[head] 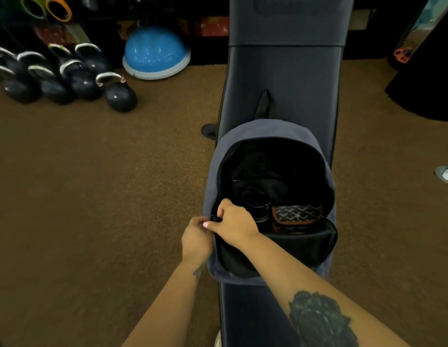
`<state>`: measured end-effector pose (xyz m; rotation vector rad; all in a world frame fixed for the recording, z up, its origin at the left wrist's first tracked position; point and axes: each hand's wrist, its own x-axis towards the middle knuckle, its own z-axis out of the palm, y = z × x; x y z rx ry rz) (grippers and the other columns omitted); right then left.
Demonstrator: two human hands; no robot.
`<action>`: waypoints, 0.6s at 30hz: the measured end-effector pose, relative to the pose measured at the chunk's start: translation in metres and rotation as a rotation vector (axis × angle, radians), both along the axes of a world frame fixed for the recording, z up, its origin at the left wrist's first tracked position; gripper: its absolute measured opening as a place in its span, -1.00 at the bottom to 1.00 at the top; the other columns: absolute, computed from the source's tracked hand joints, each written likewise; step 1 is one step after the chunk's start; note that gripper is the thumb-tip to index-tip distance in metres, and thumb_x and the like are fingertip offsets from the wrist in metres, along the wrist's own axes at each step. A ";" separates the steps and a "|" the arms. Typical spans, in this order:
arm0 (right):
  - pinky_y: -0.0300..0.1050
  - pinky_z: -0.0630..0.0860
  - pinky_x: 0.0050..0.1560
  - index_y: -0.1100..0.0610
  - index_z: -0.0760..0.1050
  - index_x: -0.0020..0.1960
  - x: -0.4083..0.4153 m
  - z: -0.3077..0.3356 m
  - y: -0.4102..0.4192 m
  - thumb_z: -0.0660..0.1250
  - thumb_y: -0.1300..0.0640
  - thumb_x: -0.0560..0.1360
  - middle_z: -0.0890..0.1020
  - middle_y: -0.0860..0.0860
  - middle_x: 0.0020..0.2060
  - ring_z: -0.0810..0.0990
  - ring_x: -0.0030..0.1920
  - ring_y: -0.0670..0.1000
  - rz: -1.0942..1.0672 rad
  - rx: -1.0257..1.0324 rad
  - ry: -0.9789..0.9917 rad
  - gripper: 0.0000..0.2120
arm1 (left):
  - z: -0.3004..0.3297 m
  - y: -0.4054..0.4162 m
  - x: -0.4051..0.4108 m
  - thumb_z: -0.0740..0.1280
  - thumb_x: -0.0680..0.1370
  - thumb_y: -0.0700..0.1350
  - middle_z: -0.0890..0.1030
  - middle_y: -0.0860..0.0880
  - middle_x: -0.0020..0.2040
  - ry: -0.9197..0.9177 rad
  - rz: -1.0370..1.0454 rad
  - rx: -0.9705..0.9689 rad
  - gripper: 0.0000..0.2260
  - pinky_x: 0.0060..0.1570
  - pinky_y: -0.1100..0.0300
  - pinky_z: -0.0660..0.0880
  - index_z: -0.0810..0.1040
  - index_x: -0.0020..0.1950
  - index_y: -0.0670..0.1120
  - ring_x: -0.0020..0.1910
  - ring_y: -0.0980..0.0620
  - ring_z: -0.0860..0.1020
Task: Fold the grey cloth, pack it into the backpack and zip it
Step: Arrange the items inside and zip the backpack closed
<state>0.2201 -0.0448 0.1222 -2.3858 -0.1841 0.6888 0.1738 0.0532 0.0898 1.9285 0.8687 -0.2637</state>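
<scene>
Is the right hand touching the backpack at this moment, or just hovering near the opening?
Touching. The head view shows the right hand pinching the left rim of the open backpack, fingers curled over the edge beside the left hand.

- backpack (268, 136) lies on the bench (283, 78), spanning both side edges, opening up
- in it: patterned pouch (296, 215) at right, round item (255, 199) just left of it
- left hand (196, 237) and right hand (234, 224) touch at backpack's left rim, right forearm across its near part
- kettlebells (67, 76) on floor (92, 196), far left of bench; dome trainer (155, 53) between them and bench
</scene>
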 end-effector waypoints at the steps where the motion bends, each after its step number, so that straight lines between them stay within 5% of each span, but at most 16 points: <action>1: -0.02 0.49 -0.17 0.11 0.31 -0.06 -0.001 -0.001 0.003 0.41 -0.10 0.40 0.56 0.05 -0.17 0.59 -0.10 0.12 0.004 -0.020 0.010 -0.62 | 0.000 0.000 0.000 0.19 0.57 -0.21 0.55 -0.05 -0.05 -0.011 -0.016 0.014 -0.83 -0.35 0.24 0.36 0.47 0.14 -0.10 -0.11 0.00 0.51; 10: 0.03 0.50 -0.08 0.18 0.32 0.09 -0.001 -0.007 0.008 0.30 0.12 0.50 0.62 0.17 -0.02 0.60 -0.01 0.21 -0.013 -0.053 -0.043 -0.75 | -0.010 0.007 0.002 0.25 0.54 -0.15 0.58 -0.09 0.00 -0.062 -0.155 0.139 -0.87 -0.08 0.08 0.48 0.51 0.07 -0.07 -0.05 -0.05 0.54; 18: -0.03 0.42 -0.18 0.19 0.32 0.14 0.001 -0.010 0.007 0.25 0.16 0.52 0.61 0.17 -0.04 0.60 -0.04 0.19 0.033 -0.033 -0.039 -0.77 | -0.011 0.015 0.007 0.22 0.58 -0.09 0.59 -0.11 0.02 -0.058 -0.231 0.213 -0.85 -0.13 0.06 0.48 0.55 0.07 -0.06 -0.05 -0.08 0.55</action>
